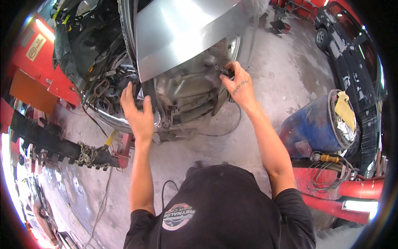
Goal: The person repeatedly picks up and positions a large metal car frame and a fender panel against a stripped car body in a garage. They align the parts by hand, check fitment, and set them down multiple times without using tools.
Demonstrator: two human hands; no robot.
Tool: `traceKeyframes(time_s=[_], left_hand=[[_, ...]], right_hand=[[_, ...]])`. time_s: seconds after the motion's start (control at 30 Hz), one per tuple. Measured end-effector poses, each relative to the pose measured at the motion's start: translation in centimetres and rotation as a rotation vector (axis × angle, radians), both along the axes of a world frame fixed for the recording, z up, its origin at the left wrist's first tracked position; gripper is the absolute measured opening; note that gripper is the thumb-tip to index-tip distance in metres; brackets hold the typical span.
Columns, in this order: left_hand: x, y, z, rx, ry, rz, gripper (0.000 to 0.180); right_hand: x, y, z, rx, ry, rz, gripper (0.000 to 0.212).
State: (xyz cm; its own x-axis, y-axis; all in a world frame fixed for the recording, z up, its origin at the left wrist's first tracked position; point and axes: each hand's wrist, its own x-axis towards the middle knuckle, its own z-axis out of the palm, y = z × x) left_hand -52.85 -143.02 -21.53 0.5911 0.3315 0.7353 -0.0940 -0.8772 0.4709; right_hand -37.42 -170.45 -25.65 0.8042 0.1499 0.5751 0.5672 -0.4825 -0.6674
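Observation:
A smooth silver-grey body panel (178, 37) sits against the side of a stripped car body, with bare inner metal (178, 87) showing below its lower edge. My left hand (139, 118) is open beside the panel's lower left corner, fingers stretched out and thumb apart, over the car body's edge. It holds nothing that I can see. At the right, my right hand (241, 85) is closed in a pinch at the bare inner metal, below the panel's lower right part. What lies between its thumb and fingers is too small and dark to make out.
At the right stands a blue drum (311, 124) with yellow cloth on top. Red tubular equipment (360, 189) with a coiled cable lies below it. A chain (87, 153) hangs on a dark beam at the left. A patchily sanded dark car (348, 54) is parked far right.

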Motion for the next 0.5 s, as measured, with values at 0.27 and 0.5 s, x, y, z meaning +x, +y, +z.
traceKeyframes(time_s=[0.27,0.5], left_hand=[[0.2,-10.0,-1.3,-0.067,0.188,-0.364,0.045],[4.6,-13.1,-3.7,-0.206,0.302,-0.511,0.044]], right_hand=[[-5.1,-0.3,-2.1,0.189,0.286,0.123,0.037],[-7.3,-0.7,-3.2,0.248,0.327,0.248,0.028]])
